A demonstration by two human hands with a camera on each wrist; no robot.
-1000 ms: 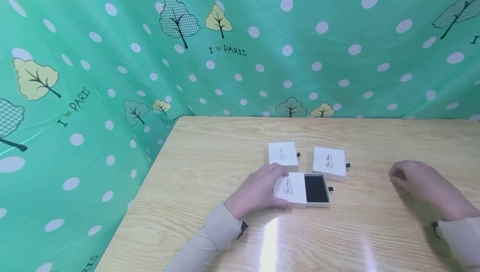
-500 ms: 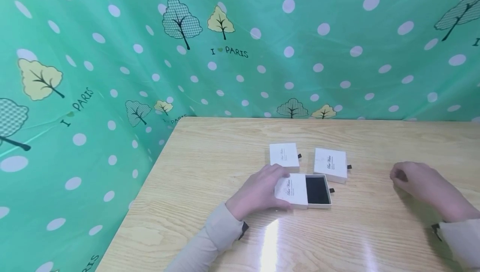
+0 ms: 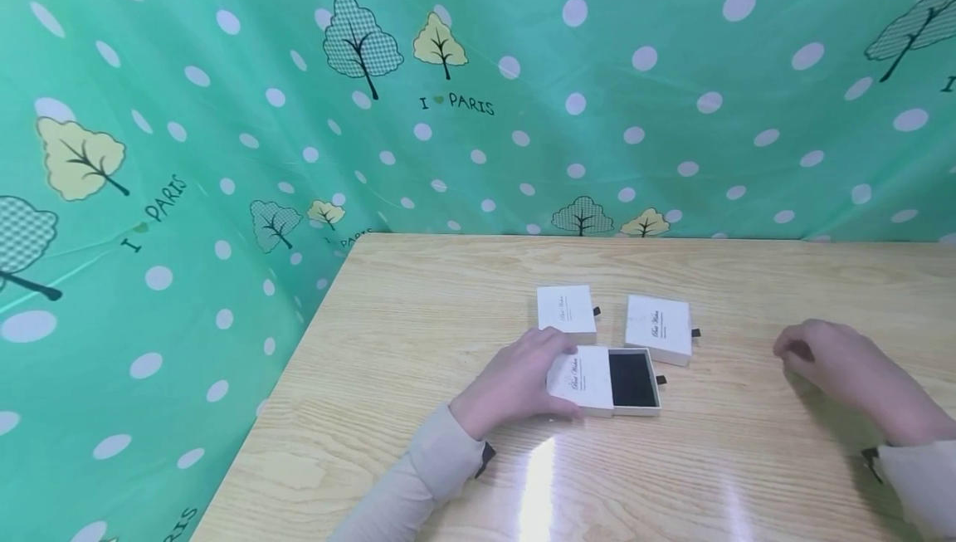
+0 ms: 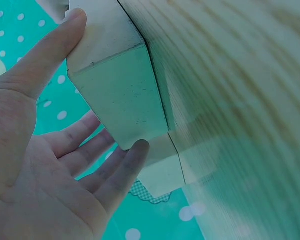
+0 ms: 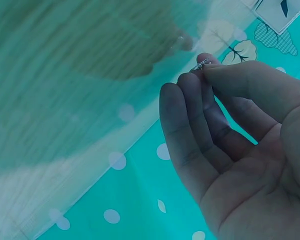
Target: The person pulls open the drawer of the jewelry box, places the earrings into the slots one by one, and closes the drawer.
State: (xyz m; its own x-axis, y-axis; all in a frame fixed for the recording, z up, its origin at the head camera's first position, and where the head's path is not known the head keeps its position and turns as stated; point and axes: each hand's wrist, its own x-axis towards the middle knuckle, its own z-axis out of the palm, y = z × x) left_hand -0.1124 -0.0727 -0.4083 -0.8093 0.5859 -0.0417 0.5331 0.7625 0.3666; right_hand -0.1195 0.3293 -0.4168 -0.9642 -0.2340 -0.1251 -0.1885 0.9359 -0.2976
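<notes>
My left hand (image 3: 519, 378) holds the white drawer box (image 3: 590, 378) by its left end, thumb on the near side and fingers across the far side. Its drawer is slid partway out to the right, showing a black lining (image 3: 631, 379) and a small black pull tab (image 3: 660, 380). Over the table to the right, my right hand (image 3: 840, 368) pinches a tiny shiny silver piece (image 5: 202, 65) between thumb and index fingertip; it is too small to tell its kind. The other fingers of that hand are loosely bent.
Two more white boxes with black tabs stand closed behind the held one: a left box (image 3: 565, 310) and a right box (image 3: 658, 324). The wooden table (image 3: 418, 293) meets a green dotted cloth (image 3: 478, 152) at the back and left.
The head view has shifted very slightly. My right hand has edged a little to the left in the last half second; the left hand and the boxes stay put.
</notes>
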